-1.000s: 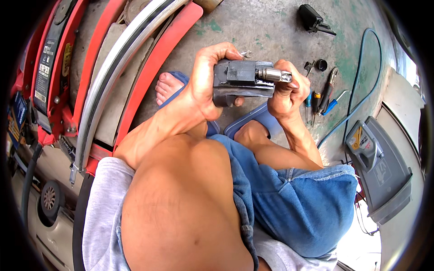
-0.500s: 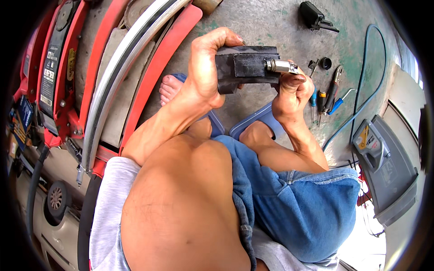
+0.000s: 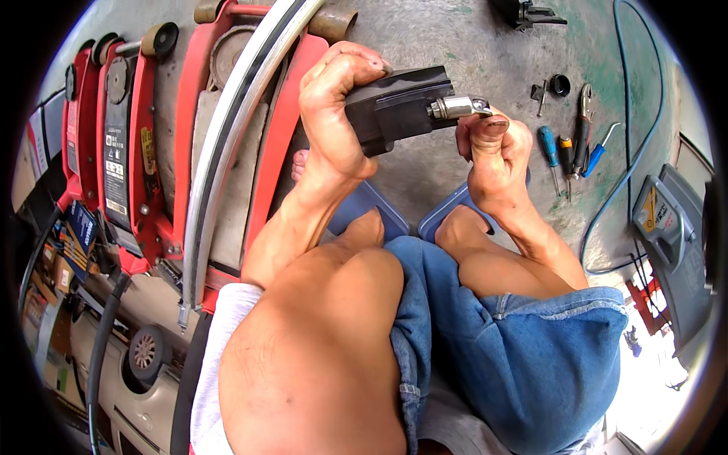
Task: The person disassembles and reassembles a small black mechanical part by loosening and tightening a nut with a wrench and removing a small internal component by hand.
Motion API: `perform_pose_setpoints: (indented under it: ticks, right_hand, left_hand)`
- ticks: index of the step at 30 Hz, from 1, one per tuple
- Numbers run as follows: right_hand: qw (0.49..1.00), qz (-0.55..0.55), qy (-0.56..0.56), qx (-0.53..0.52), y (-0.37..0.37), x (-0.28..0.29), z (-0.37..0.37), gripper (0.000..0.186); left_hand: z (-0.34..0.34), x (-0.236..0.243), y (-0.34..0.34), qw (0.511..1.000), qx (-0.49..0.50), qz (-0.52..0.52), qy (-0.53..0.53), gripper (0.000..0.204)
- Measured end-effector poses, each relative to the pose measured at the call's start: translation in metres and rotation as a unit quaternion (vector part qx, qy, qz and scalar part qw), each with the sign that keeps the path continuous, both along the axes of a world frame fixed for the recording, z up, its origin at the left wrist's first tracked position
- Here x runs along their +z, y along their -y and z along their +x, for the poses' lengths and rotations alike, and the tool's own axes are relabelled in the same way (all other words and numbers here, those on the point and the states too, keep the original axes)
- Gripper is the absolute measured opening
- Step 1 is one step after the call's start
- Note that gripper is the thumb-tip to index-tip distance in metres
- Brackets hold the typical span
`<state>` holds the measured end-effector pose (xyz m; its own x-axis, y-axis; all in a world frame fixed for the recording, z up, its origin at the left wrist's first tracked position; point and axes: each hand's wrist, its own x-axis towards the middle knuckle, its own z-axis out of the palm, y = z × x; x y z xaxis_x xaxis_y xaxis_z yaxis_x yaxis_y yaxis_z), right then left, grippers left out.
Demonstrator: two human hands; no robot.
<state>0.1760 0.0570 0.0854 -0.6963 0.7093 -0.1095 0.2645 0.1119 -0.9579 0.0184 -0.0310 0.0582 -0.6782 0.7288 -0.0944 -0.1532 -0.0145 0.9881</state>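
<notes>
My left hand [image 3: 334, 106] is wrapped round the left end of a black plastic housing [image 3: 398, 89], thumb below and fingers over the top. The housing is held up off the floor, tilted with its right end higher. Against its right part rests a chrome socket wrench [image 3: 459, 106], the socket end touching the housing. My right hand [image 3: 497, 152] is closed on the wrench's other end, thumb raised along it. Most of the wrench's handle is hidden by the fingers.
On the concrete floor at right lie a blue screwdriver [image 3: 550, 148], pliers [image 3: 582, 121], a blue-handled hook tool [image 3: 599, 155] and a small black cap [image 3: 560, 85]. A black part [image 3: 523, 14] lies farther off. Red floor jacks [image 3: 136, 152] stand at left; a blue hose [image 3: 629, 76] curves at right.
The housing has tilted, its right end rising, and turned in my left hand. My right hand stays on the socket wrench. The whole view has shifted, with surroundings appearing farther right.
</notes>
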Motion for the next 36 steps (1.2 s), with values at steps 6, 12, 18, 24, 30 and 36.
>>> perform_pose_setpoints:
  ticks: [6, 12, 18, 24, 30, 36]
  right_hand:
    - [1.000, -0.019, 0.000, -0.013, -0.002, 0.006, 0.000, 0.061]
    - [0.999, -0.034, -0.010, -0.021, -0.003, 0.009, -0.001, 0.058]
    - [0.999, -0.044, 0.014, 0.018, -0.005, 0.009, 0.000, 0.066]
    - [0.997, -0.076, 0.017, 0.018, -0.004, 0.012, -0.004, 0.067]
    - [0.996, -0.084, 0.003, -0.012, -0.004, 0.011, -0.007, 0.064]
    - [0.985, -0.173, 0.018, -0.022, -0.003, 0.017, -0.011, 0.070]
  left_hand:
    - [-0.006, 0.010, -0.005, 0.999, 0.011, 0.030, -0.028, 0.010]
    - [-0.010, 0.011, -0.012, 0.994, 0.015, 0.050, -0.094, 0.011]
    - [-0.018, 0.016, -0.014, 0.997, 0.016, 0.032, -0.075, 0.014]
    - [-0.025, 0.018, -0.018, 0.989, 0.036, 0.120, -0.074, 0.012]
    - [-0.038, 0.015, -0.022, 0.955, 0.010, 0.137, -0.262, 0.006]
    - [-0.048, 0.038, -0.024, 0.947, -0.006, 0.083, -0.310, 0.004]
